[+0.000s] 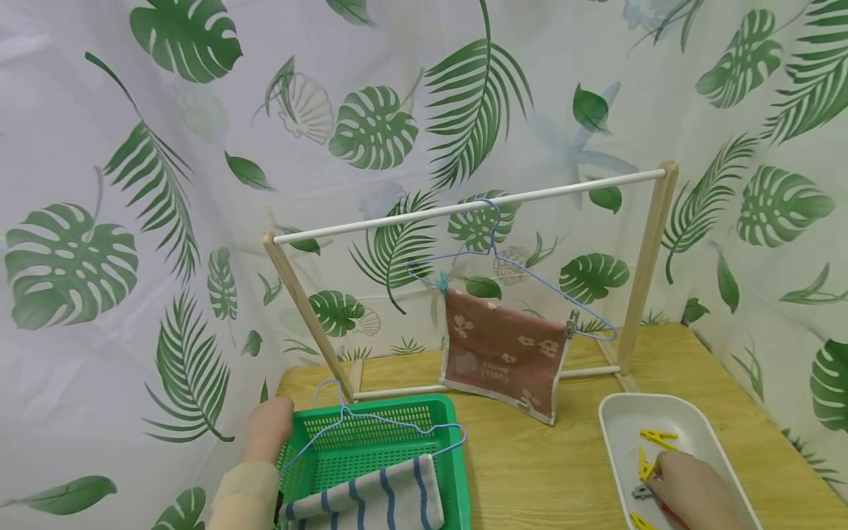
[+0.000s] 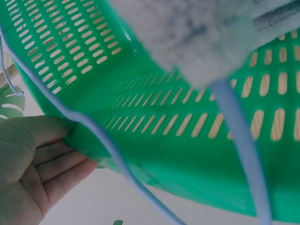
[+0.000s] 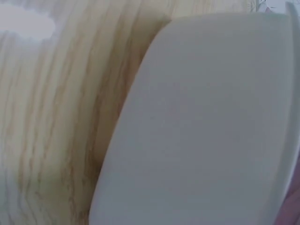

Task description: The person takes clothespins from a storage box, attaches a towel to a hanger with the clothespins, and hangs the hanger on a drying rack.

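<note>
My left hand grips the left rim of a green plastic basket; in the left wrist view the thumb and fingers lie at the rim beside a lilac hanger. A white towel with blue stripes is on that hanger over the basket. At the right, my right hand reaches into a white tray, its fingertips at a yellow clothespin and a grey clip; whether it pinches either I cannot tell. The right wrist view shows mostly the tray's outer wall.
Behind stands a wooden rack with a white top bar. A second lilac hanger hangs from it, bearing a brown flowered cloth held by a teal clothespin and a grey clip. More yellow clothespins lie in the tray.
</note>
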`<state>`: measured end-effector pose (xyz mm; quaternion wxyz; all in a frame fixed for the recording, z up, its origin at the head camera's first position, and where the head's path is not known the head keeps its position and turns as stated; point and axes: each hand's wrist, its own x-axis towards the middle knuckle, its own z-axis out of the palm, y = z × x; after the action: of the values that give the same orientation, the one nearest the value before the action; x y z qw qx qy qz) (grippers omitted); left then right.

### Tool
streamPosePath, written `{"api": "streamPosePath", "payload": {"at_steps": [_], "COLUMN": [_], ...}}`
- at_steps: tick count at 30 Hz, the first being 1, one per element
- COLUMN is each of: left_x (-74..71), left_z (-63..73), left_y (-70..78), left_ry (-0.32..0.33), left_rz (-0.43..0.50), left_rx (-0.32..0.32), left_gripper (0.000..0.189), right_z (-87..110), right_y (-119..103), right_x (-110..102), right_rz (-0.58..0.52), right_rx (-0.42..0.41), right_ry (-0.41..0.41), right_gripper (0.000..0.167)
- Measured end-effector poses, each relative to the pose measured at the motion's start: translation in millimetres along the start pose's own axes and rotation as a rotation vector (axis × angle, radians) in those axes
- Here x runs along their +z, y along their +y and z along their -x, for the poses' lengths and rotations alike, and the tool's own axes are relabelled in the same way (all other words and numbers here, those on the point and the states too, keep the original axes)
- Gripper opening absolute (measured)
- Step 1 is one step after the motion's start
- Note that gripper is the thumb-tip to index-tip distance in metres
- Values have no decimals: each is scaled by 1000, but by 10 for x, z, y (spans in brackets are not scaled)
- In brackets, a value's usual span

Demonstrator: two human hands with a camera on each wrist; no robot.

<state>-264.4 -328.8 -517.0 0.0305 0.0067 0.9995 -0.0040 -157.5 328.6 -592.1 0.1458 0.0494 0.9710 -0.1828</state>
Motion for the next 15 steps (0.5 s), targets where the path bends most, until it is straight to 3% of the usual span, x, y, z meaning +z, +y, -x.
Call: {"api": "streamPosePath", "payload": {"at_steps": [15], "left_x": [-23], "left_z": [19], "left_y": [67], "left_ry": [22], "left_rz": [-38], "left_rx": [13], "left_gripper": [14], "right_z": [-29], "right_y": [4], "right_x": [12], "right_rz": [-14], "right_rx": [4], "right_ry": [-28], "right_gripper": [23]}}
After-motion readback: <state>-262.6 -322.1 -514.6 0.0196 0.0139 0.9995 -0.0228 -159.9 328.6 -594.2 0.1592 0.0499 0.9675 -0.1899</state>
